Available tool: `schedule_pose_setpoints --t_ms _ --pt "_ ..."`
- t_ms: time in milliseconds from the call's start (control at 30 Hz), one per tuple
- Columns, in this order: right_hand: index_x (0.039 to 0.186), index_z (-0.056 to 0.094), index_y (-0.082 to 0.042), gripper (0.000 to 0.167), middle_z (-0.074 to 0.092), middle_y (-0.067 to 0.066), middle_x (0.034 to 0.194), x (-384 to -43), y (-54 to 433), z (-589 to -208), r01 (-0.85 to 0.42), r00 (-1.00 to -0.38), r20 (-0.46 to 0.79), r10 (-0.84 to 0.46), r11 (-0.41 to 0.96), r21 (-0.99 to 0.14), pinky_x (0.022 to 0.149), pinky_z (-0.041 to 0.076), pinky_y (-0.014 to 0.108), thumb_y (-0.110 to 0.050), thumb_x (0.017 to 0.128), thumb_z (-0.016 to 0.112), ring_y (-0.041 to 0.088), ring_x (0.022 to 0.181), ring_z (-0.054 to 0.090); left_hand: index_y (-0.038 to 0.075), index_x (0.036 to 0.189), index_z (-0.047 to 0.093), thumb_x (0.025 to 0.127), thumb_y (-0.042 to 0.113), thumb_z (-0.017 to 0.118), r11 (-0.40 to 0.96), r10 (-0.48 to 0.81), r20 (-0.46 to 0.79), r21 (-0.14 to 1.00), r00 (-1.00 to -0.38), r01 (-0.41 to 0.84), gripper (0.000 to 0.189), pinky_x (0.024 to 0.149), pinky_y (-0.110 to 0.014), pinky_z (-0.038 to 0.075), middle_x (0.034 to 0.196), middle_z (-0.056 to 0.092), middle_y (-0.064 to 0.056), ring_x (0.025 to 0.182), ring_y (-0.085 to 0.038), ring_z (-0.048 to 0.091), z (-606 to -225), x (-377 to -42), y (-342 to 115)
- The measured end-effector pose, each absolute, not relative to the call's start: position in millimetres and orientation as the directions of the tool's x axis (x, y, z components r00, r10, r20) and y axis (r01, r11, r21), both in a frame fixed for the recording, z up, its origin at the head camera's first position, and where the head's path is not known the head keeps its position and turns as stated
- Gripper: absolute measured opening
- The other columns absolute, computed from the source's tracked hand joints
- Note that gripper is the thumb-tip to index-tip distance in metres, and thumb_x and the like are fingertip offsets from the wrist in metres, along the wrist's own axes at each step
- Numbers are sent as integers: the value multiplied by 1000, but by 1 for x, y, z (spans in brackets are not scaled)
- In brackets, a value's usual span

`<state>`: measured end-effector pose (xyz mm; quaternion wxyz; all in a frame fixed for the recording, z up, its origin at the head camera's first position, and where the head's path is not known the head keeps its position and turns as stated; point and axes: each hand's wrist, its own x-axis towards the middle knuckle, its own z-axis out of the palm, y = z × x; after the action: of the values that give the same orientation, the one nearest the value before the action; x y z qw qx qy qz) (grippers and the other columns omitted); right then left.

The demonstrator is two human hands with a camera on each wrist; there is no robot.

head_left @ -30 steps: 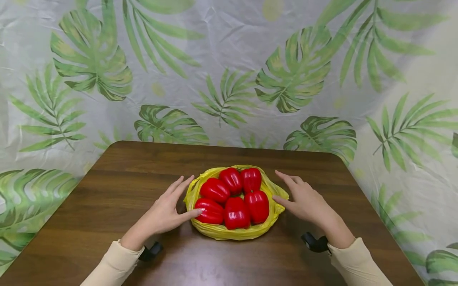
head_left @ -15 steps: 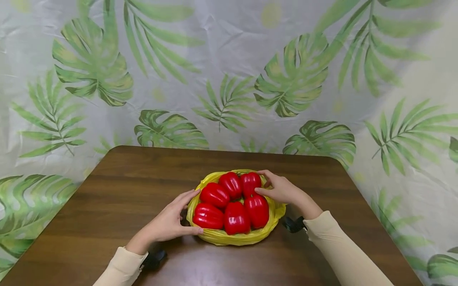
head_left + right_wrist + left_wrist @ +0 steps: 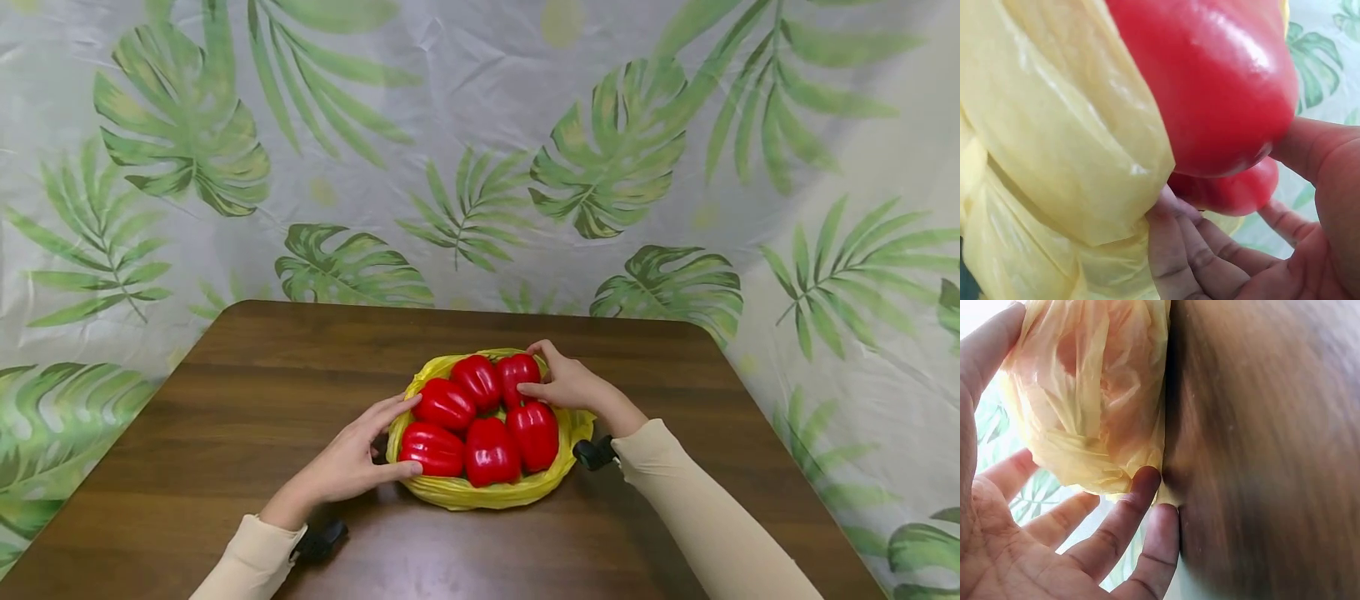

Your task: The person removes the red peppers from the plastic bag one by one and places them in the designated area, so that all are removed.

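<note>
A yellow plastic bag [image 3: 487,498], its top rolled down into a ring, sits on the table with several glossy red bell peppers [image 3: 492,452] in it. Along the bag's left side my left hand [image 3: 341,458] rests with fingers spread; in the left wrist view its thumb and fingertips touch the thin yellow plastic [image 3: 1100,394]. My right hand [image 3: 576,385] reaches over the right rim and grips the far right bell pepper [image 3: 517,371] between thumb and fingers. The right wrist view shows the fingers inside the bag's edge [image 3: 1085,125], partly hidden by a nearer pepper [image 3: 1210,81].
The dark brown wooden table [image 3: 300,350] has rounded far corners. Behind it hangs a light sheet [image 3: 480,108] printed with green leaves. A black wrist mount [image 3: 321,542] is strapped at each cuff.
Both hands have closed in on the bag from its sides. My right hand has moved left over the rim to the far right bell pepper and taken hold of it; my left now touches the bag.
</note>
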<state>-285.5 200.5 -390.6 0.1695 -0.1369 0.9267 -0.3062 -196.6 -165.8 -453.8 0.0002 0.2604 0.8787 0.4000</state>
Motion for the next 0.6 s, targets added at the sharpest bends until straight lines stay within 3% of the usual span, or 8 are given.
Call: schedule_pose_setpoints --t_ms 267,600 --pt "153 33 -11 70 64 24 137 -292 196 -395 -120 -903 -256 -345 776 -620 99 59 48 -38 103 72 32 109 68 16 164 44 85 46 90 562 452 195 696 -871 447 97 80 -28 56 168 43 -19 120 -28 63 -455 -198 -170" --pt "153 33 -11 70 61 25 140 -292 195 -398 -83 -898 -268 -349 732 -676 100 59 48 -37 102 73 34 111 67 14 163 47 84 44 91 567 453 167 704 -876 428 95 83 -28 57 161 51 -18 120 -27 62 -454 -199 -174"
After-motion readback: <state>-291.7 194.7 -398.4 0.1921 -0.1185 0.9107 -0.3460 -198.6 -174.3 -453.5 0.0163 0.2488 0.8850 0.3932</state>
